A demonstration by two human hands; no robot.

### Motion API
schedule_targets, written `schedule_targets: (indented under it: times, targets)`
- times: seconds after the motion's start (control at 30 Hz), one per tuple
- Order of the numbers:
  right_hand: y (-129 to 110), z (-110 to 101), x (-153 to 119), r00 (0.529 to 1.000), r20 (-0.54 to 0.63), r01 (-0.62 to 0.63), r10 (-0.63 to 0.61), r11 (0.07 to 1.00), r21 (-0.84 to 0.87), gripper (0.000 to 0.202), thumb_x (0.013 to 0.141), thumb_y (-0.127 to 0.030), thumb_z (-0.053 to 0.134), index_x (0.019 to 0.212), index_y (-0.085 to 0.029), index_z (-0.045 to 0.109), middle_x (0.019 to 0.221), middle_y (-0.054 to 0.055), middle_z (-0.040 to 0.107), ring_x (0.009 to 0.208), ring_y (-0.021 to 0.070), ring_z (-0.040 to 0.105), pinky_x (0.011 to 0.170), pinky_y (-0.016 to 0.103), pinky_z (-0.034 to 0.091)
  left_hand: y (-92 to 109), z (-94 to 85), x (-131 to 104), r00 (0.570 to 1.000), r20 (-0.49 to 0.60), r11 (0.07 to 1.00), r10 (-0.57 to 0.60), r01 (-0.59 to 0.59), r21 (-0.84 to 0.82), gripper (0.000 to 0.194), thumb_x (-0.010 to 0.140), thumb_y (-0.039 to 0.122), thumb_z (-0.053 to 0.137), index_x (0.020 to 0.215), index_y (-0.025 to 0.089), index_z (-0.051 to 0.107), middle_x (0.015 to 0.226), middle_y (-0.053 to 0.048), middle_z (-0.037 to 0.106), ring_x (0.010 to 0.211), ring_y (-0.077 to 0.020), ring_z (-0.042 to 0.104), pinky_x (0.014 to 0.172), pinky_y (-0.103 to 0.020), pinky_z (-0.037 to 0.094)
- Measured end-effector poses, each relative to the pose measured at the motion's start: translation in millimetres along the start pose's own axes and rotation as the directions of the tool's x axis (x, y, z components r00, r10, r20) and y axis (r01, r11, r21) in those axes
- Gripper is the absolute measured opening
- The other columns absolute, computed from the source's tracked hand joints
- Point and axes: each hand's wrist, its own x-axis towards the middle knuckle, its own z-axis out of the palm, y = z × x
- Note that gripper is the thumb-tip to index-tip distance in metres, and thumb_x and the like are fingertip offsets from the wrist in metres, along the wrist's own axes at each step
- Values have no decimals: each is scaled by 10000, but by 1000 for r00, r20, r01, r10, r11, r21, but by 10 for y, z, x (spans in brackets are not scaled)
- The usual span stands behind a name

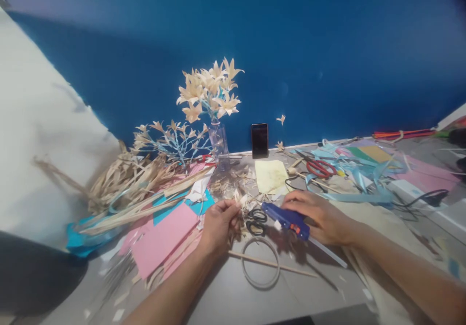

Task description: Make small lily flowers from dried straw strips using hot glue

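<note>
Left grip (221,220) pinching pale petals (239,198); right grip (320,214) holding glue gun (282,216).

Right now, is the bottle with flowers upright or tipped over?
Upright: the bottle stands with its neck on top, and the flowers rise from it.

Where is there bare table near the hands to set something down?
Bare table shows nearest the wearer, bordered by the left forearm, wooden stick and grey ring. Beyond the stick it's crowded: black-handled scissors, left hand, glue gun, right hand. Pink sheets crowd the left.
</note>
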Motion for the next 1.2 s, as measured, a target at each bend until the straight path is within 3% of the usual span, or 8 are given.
schedule_targets:
  times: [0.17, 0.53, 1.2]
  targets:
    - [-67, 88, 161, 998, 32, 48, -49, 999, 14, 309, 914, -229, 552, 1212, -208, 632, 1169, 137, 615, 1036, 238, 596, 896, 359, 477, -18, -19, 1, 999, 33, 1000, 7, -8, 25, 301, 631, 325, 831, 632, 141, 593, 416, 62, 477, 375, -58, 424, 412, -187, 314]
    - [-46, 140, 173, 995, 84, 55, -57, 998, 25, 283, 949, -272, 532, 1208, -210, 629, 1166, 128, 601, 999, 226, 588, 865, 350, 450, -47, -43, 4, 984, 169, 993, -59, 74, -88, 264, 685, 274, 812, 608, 138, 599, 424, 50, 472, 407, -72, 443, 471, -218, 338]
    - [-42, 122, 146, 994, 94, 61, -62, 998, 17, 240, 941, -242, 534, 1158, -198, 625, 1153, 125, 595, 990, 233, 575, 852, 362, 438, -72, -56, 27, 972, 214, 984, -99, 128, -124, 313, 656, 298, 849, 589, 115, 605, 442, 42, 474, 409, -56, 439, 459, -186, 318]
